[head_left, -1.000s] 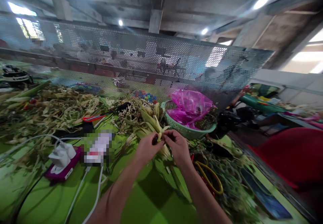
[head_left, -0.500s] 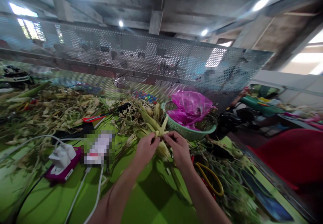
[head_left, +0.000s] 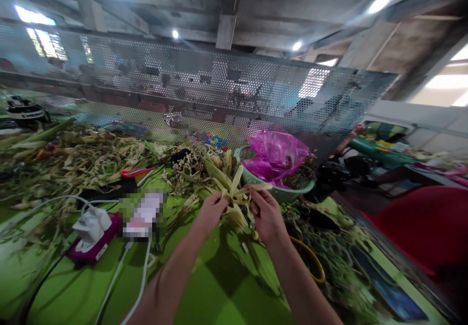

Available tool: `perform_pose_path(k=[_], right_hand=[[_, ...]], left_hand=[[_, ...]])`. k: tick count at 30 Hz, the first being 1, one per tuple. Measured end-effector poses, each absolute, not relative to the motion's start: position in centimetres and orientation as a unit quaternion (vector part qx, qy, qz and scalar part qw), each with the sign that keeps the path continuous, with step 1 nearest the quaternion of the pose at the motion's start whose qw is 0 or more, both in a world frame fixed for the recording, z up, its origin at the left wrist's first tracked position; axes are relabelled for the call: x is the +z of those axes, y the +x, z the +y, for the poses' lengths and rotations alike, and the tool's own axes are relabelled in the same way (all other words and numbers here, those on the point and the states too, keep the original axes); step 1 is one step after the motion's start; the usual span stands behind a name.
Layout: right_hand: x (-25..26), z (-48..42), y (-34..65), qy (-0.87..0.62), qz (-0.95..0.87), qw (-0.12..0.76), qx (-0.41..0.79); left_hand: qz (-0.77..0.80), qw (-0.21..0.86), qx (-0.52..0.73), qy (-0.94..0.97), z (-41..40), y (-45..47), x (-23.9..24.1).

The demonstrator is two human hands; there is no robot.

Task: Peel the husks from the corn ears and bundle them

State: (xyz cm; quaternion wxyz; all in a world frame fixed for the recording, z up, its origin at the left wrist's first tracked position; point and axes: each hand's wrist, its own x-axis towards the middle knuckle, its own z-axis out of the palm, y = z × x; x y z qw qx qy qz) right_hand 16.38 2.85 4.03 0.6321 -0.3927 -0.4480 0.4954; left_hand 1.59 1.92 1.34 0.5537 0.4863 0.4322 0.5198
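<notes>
Pale green-yellow strips of corn husk [head_left: 236, 181] fan out between my two hands, above the green table [head_left: 223, 271]. My left hand [head_left: 215, 208] pinches the bundle of strips at its centre. Thumb and fingers of my right hand [head_left: 266, 209] are closed on one strip [head_left: 260, 187] that points off to the right. Wider husk leaves [head_left: 237, 218] hang below the hands, and more husks [head_left: 215, 171] lie just behind them. The fingertips partly hide where the strips cross.
A green colander [head_left: 281, 192] holding a pink plastic bag [head_left: 276, 156] stands behind my right hand. Dried husks [head_left: 95, 154] are heaped at left. A phone [head_left: 143, 215], a purple power strip [head_left: 93, 242] with cables and a red-handled cutter [head_left: 137, 172] lie nearby. Perforated metal panel [head_left: 204, 91] behind.
My right hand has shifted a little to the right, drawing one husk strip outward. My left hand stays almost in place on the bundle.
</notes>
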Motion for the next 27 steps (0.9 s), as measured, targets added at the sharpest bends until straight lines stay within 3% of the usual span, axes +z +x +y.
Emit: perform_pose_path(k=[6,11,14,20,27], right_hand=[[4.44,2.31,16.29,-0.377,-0.522,0.588,0.489],[4.38,2.12,16.25,-0.429,-0.656,0.497,0.372],[4.26,2.31,16.31,-0.434,-0.675,0.488,0.344],[4.15,2.58,16.70,-0.457,-0.658,0.494,0.338],[4.17,2.49,16.90,-0.469,-0.615,0.482,0.411]], left_hand=[[0.450,0.544,0.524,0.477,1.97,1.63,1.64],[0.430,0.513,0.524,0.527,2.04,1.78,1.42],[0.426,0.512,0.513,0.542,1.96,1.76,1.55],[0.400,0.546,0.528,0.513,1.78,1.89,1.69],[0.371,0.588,0.530,0.486,1.59,1.89,1.89]])
